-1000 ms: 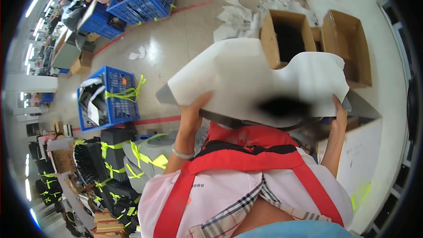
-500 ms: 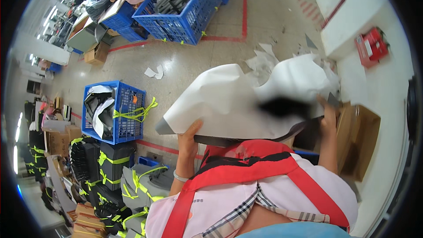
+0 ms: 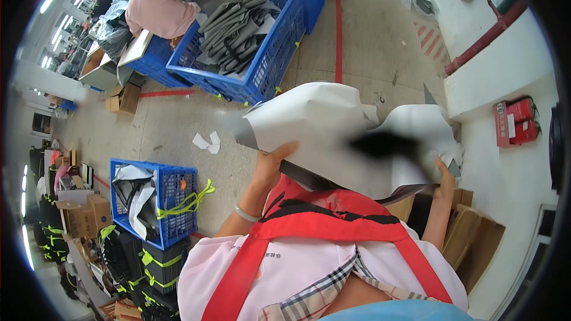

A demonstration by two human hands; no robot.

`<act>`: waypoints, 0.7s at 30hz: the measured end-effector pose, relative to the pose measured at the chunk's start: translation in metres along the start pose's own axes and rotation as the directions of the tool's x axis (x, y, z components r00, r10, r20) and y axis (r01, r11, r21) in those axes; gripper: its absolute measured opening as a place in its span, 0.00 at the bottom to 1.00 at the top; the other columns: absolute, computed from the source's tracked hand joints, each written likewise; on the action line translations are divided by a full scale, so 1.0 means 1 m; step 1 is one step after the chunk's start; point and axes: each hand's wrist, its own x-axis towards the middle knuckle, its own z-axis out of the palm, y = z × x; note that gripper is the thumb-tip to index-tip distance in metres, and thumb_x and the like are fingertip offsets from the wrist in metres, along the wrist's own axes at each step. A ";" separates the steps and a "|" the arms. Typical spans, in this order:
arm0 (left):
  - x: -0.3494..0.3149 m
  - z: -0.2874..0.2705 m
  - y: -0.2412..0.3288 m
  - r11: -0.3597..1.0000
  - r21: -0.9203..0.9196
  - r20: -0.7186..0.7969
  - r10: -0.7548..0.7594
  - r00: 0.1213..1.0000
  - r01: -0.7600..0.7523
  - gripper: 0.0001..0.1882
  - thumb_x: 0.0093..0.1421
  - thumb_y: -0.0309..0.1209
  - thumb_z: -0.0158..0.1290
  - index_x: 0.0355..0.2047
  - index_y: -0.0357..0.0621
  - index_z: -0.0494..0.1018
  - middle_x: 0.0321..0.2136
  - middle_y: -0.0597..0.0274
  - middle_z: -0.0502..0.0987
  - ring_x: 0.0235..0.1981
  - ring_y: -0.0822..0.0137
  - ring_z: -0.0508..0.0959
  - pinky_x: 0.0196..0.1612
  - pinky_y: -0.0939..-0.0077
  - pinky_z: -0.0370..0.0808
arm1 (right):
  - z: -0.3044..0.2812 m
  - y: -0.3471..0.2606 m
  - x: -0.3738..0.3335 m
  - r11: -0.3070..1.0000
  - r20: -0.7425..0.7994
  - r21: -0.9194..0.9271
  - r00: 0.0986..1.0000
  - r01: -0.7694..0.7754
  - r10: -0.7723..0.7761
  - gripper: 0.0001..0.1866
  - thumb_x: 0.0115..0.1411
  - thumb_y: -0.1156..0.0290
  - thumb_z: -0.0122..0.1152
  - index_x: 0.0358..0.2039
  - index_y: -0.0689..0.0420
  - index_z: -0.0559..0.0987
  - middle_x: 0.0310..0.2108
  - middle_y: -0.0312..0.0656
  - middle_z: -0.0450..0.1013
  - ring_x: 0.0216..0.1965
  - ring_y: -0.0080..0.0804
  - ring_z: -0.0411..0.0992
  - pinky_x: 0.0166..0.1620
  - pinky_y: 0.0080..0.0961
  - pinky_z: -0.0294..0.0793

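Your left hand (image 3: 270, 163) and right hand (image 3: 443, 179) clamp the white sheet (image 3: 333, 128) — beyond it a blue crate (image 3: 262, 65), left of it another crate (image 3: 156, 202).

Concrete floor (image 3: 369, 35): blue crates (image 3: 156, 202), paper scraps (image 3: 206, 140), cardboard boxes (image 3: 122, 97).

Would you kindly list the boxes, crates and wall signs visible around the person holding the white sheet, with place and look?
Open brown cardboard box: lower right, beside the white wall.
Small brown cardboard box: on the floor, upper left.
Large blue plastic crate: top centre, filled with grey pieces.
Small blue plastic crate: left, with yellow straps.
Red rectangular wall boxes: right, on the white wall.
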 end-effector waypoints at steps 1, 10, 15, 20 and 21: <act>0.028 0.010 0.004 1.000 0.019 0.030 -0.009 1.000 0.008 0.24 0.54 0.23 0.63 0.53 0.36 0.74 0.47 0.58 0.79 0.47 0.63 0.79 0.51 0.68 0.76 | 0.005 0.000 0.026 1.000 -0.020 0.003 1.000 0.012 -0.012 0.33 0.54 0.76 0.73 0.60 0.66 0.72 0.56 0.45 0.74 0.54 0.39 0.73 0.58 0.36 0.74; 0.263 0.120 0.033 0.996 0.095 -0.070 0.009 0.997 -0.002 0.29 0.52 0.23 0.65 0.55 0.38 0.72 0.49 0.58 0.77 0.49 0.62 0.77 0.54 0.66 0.74 | 0.117 -0.058 0.257 0.990 -0.021 0.069 0.992 0.124 -0.123 0.32 0.52 0.77 0.74 0.58 0.68 0.73 0.54 0.46 0.75 0.51 0.37 0.75 0.55 0.31 0.75; 0.368 0.184 0.059 0.997 0.076 -0.046 0.030 0.998 -0.026 0.32 0.51 0.22 0.66 0.58 0.39 0.70 0.51 0.59 0.76 0.52 0.62 0.75 0.56 0.64 0.72 | 0.208 -0.139 0.340 0.989 -0.011 0.136 0.999 0.054 -0.053 0.25 0.51 0.79 0.74 0.50 0.70 0.78 0.48 0.47 0.78 0.44 0.36 0.78 0.50 0.31 0.78; 0.500 0.237 0.070 0.996 0.090 -0.017 0.005 1.000 -0.004 0.33 0.52 0.23 0.65 0.59 0.39 0.69 0.52 0.58 0.75 0.54 0.61 0.74 0.58 0.64 0.71 | 0.255 -0.171 0.445 0.991 -0.024 0.007 0.990 0.137 -0.136 0.25 0.50 0.79 0.74 0.49 0.71 0.79 0.47 0.47 0.79 0.43 0.37 0.79 0.48 0.31 0.79; 0.528 0.251 0.079 0.995 0.098 0.003 -0.020 1.000 0.020 0.32 0.52 0.23 0.64 0.59 0.39 0.69 0.52 0.58 0.75 0.54 0.61 0.74 0.58 0.64 0.71 | 0.270 -0.178 0.464 0.983 -0.044 -0.071 0.984 0.171 -0.175 0.25 0.50 0.79 0.75 0.50 0.71 0.79 0.47 0.47 0.79 0.44 0.37 0.79 0.49 0.31 0.78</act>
